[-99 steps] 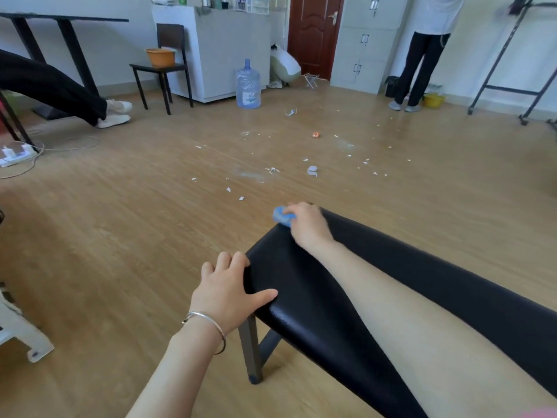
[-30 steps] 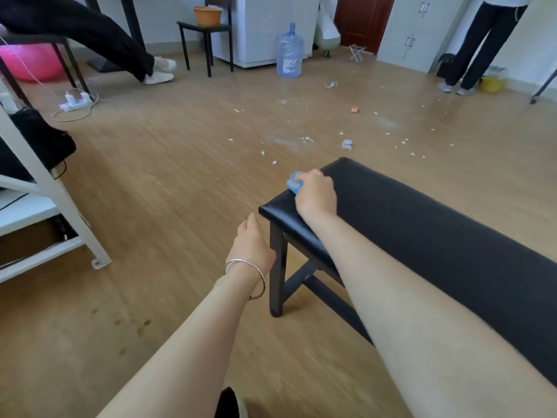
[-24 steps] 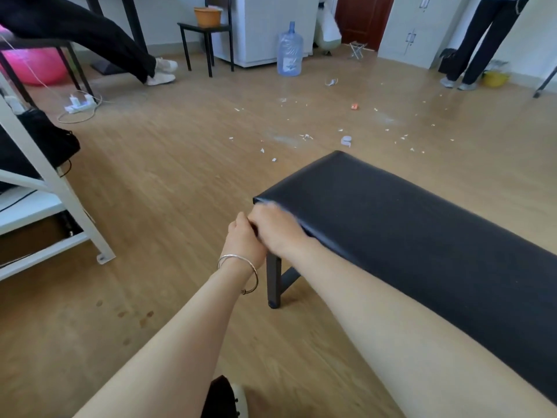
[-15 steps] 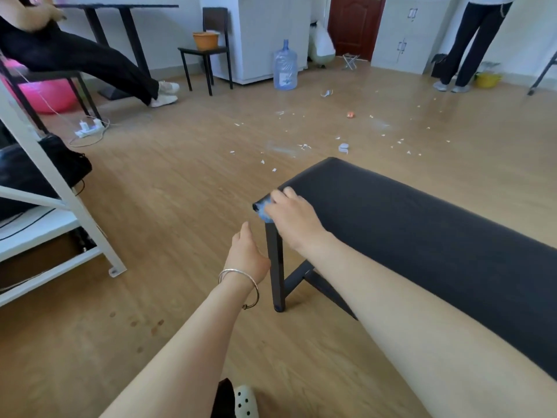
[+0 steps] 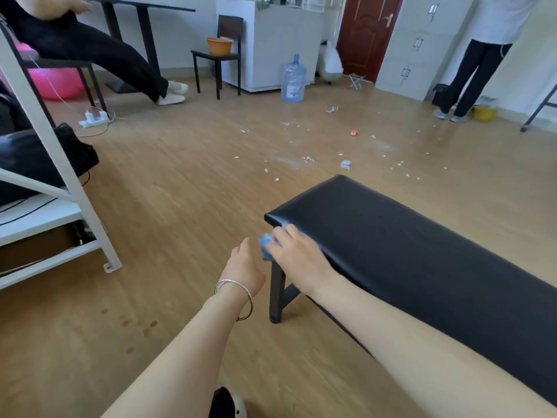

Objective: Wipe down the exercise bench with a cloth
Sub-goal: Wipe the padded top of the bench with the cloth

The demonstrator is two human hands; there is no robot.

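A black padded exercise bench [image 5: 407, 251] runs from the middle of the view to the lower right on dark metal legs [image 5: 276, 291]. My right hand [image 5: 297, 256] grips a bunched blue cloth [image 5: 266, 244] and presses it against the bench's near side edge, just behind the left corner. My left hand [image 5: 244, 268], with bangles on the wrist, hangs in the air just left of the cloth and the leg. Its thumb points up, its fingers are mostly hidden, and it holds nothing.
White scraps [image 5: 304, 159] litter the wooden floor beyond the bench. A white metal rack [image 5: 75, 188] with a black bag stands at left. Farther back are a water jug [image 5: 294, 79], a chair with an orange basin [image 5: 219, 45], a seated person and a standing person [image 5: 476, 70].
My left hand has left the bench top and now hangs beside the leg. My right hand has carried the cloth from the bench's far end corner round to the near side edge.
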